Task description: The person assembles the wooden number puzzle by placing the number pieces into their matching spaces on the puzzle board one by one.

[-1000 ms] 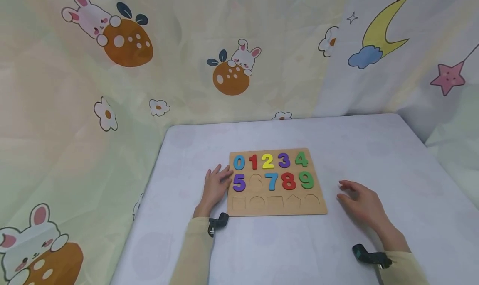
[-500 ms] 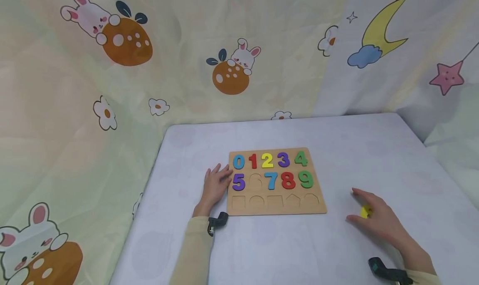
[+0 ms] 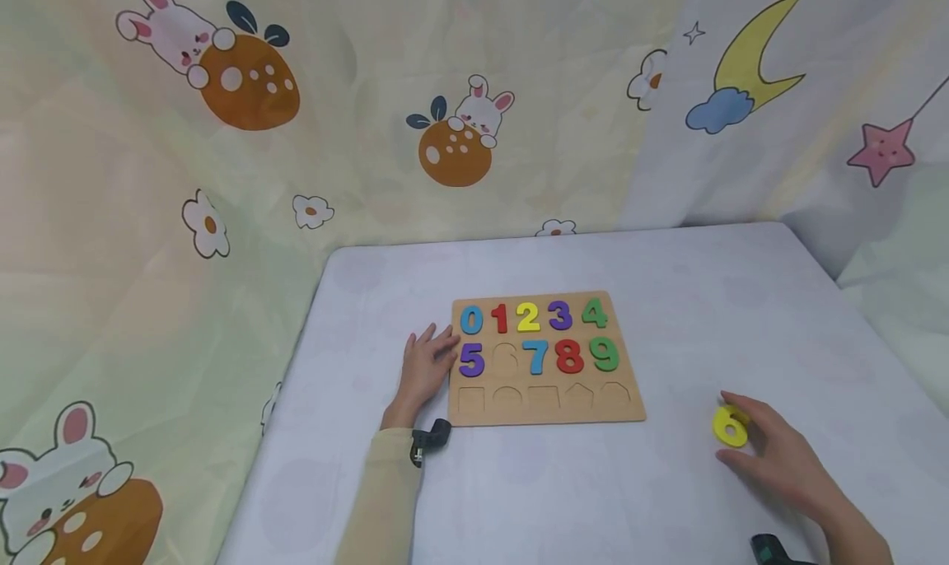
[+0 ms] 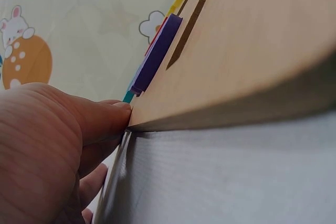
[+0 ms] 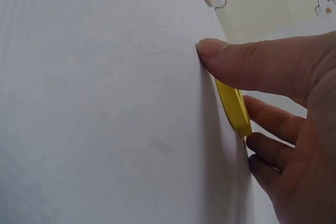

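A wooden number puzzle board lies on the table with coloured numerals in its upper two rows. Between the purple 5 and the blue 7 is a bare numeral recess. My left hand rests at the board's left edge, fingers extended and touching it; the thumb tip meets that edge in the left wrist view. To the board's right lies a yellow number 6 on the tabletop. My right hand is spread around it, thumb and index finger wide apart on either side.
The white-covered table ends at a back edge before a curtain printed with rabbits and flowers. The board's bottom row holds bare shape outlines. Dark wrist cameras are strapped on the arms.
My right hand has drawn back to the right and toward me, uncovering the yellow 6 that it hid before. The left hand and the board stay put.
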